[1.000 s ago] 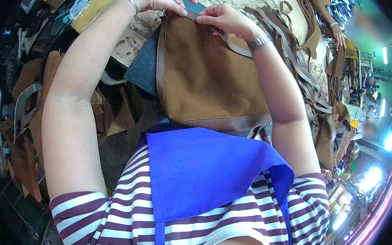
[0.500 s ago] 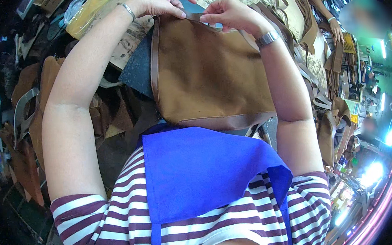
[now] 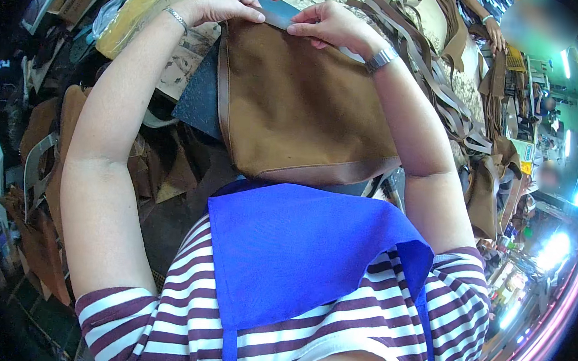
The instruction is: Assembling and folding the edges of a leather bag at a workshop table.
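A brown bag (image 3: 307, 102) with smooth leather trim along its side and bottom lies in front of me, its top edge facing away. My left hand (image 3: 230, 3) is at the left part of that top edge, thumb on the edge and index finger curved above it. At the same edge, my right hand (image 3: 335, 28) pinches between thumb and fingers. A short stretch of brown edge strip (image 3: 274, 18) runs between the two hands. Under the bag is a dark blue-grey board (image 3: 200, 102), which also shows beyond the top edge.
Brown and grey straps (image 3: 433, 90) lie in a heap to the right on the worn work table (image 3: 183, 68). A yellow plastic-wrapped bundle (image 3: 130, 15) sits at the far left. Brown leather pieces (image 3: 41, 125) hang at the left. Another person's hand (image 3: 495, 35) shows at the far right.
The bag and both hands have shifted slightly left. My right hand has come a little lower along the top edge, and its fingers have drawn closer together.
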Demonstrator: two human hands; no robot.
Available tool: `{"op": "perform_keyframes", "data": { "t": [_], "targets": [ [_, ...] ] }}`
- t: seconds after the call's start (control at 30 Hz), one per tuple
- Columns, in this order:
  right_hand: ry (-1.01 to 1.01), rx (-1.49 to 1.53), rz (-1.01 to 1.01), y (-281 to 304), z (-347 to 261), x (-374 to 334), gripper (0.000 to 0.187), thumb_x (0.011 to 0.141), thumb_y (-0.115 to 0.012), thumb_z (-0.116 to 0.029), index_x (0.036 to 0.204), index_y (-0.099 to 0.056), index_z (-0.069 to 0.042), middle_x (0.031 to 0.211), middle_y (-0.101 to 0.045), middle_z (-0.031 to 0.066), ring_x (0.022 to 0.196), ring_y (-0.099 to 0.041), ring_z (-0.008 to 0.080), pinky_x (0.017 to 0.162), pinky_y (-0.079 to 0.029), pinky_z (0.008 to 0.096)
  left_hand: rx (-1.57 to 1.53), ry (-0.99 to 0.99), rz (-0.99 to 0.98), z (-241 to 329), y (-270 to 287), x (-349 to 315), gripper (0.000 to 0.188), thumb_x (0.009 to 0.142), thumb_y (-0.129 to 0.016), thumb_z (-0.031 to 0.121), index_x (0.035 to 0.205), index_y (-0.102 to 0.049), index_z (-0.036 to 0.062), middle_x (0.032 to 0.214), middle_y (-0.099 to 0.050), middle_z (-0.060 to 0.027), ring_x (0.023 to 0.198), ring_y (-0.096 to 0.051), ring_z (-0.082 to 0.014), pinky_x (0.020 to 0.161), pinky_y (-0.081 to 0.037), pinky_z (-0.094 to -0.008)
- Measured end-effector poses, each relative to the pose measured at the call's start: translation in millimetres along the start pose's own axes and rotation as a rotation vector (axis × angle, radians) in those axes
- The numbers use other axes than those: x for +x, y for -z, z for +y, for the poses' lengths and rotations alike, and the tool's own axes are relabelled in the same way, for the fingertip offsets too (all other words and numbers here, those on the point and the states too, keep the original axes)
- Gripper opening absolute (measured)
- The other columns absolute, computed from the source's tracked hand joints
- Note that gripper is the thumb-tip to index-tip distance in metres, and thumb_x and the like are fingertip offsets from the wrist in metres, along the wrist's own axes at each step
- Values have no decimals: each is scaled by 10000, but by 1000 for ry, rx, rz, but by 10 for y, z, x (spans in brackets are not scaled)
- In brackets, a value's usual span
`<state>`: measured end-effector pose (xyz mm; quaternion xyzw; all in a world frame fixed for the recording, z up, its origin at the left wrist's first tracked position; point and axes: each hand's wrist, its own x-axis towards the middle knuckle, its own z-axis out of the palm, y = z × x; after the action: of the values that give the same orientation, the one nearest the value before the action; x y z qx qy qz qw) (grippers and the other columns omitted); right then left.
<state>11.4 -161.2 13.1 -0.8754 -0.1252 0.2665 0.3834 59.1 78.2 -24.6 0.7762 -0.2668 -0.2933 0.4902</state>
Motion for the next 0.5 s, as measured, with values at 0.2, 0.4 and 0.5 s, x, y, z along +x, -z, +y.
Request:
{"op": "perform_keyframes", "data": {
  "t": [0.2,0.4,0.5],
  "targets": [
    [42,4,-11,-10,122,95,312,818,-698,-299,989,-685,-38,736,-625,-6,585,-545,52,574,-494,202,-36,5,-5,-8,10,10,454,791,-692,143,1212,-524,122,758,-503,87,738,-461,-26,729,-362,-184],
    [37,49,-42,-18,144,104,298,817,-702,-303,956,-685,-41,749,-623,-11,592,-547,50,573,-493,199,63,46,15,-28,29,41,492,779,-721,188,1218,-510,119,750,-499,83,719,-448,-25,719,-363,-187],
    [32,57,-16,-38,166,90,280,818,-703,-296,942,-687,-45,746,-618,-16,593,-546,47,571,-491,194,138,85,56,50,-74,67,569,781,-731,236,1271,-468,116,773,-534,56,746,-475,-42,733,-375,-196]
  ]
}}
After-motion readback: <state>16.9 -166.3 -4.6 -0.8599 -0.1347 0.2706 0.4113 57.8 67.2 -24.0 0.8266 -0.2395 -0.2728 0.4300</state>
